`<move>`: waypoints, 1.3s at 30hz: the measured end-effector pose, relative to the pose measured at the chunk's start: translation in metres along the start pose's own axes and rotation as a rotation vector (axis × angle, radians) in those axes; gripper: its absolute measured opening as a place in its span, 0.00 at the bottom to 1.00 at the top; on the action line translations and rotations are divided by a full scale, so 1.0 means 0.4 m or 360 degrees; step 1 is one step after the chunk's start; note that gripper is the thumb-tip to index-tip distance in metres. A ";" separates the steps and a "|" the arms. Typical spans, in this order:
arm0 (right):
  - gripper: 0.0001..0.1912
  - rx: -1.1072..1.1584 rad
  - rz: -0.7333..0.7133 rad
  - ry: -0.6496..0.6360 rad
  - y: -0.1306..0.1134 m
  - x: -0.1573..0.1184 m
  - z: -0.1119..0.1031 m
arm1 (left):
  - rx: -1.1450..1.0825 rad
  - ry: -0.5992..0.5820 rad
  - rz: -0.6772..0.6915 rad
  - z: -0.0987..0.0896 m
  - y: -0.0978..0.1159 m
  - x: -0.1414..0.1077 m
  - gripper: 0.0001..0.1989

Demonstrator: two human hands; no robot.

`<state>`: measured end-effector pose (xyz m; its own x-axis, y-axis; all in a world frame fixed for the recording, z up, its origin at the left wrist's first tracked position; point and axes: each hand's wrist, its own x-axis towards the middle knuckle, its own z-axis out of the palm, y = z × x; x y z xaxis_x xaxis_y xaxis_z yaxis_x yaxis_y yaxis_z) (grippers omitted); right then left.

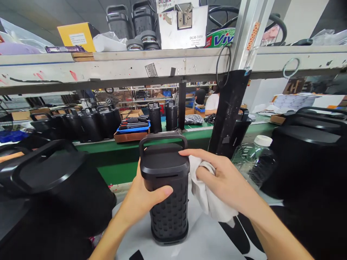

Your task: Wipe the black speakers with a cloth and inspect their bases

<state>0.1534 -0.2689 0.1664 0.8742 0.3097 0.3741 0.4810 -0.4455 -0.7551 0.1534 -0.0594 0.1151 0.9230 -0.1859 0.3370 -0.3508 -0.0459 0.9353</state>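
Note:
A black portable speaker (169,209) with a top handle and a dimpled grille stands upright in front of me on a pale work surface (200,238). My left hand (151,196) wraps round its left side, with the thumb across the front below the top rim. On the right, my right hand (217,173) grips a white cloth (203,191) between thumb and fingers. Its index finger reaches out to the right edge of the speaker's top, and the cloth hangs down beside the speaker.
Large black speakers crowd the left (59,187) and right (311,173). A clear plastic bottle (252,159) with a white cap stands at right. Behind runs a green conveyor (116,169) with a blue tray (134,126). A metal shelf (121,66) crosses above, beside an upright post (230,104).

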 end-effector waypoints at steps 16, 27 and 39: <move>0.18 0.0234 -0.0328 -0.0157 -0.002 -0.025 -0.037 | 0.0015 0.0001 0.0008 0.001 -0.001 -0.004 0.48; 0.21 -0.0071 -0.0119 -0.0337 -0.009 -0.011 -0.040 | 0.0054 0.0015 0.0031 -0.001 0.004 -0.005 0.48; 0.19 0.0264 0.0068 -0.0208 -0.013 -0.003 0.015 | 0.0026 -0.0006 0.0027 0.001 0.008 -0.008 0.48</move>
<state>0.1495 -0.2620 0.1668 0.8721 0.4045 0.2752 0.4168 -0.3197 -0.8510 0.1494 -0.0595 0.1170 0.9163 -0.1905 0.3524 -0.3689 -0.0585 0.9276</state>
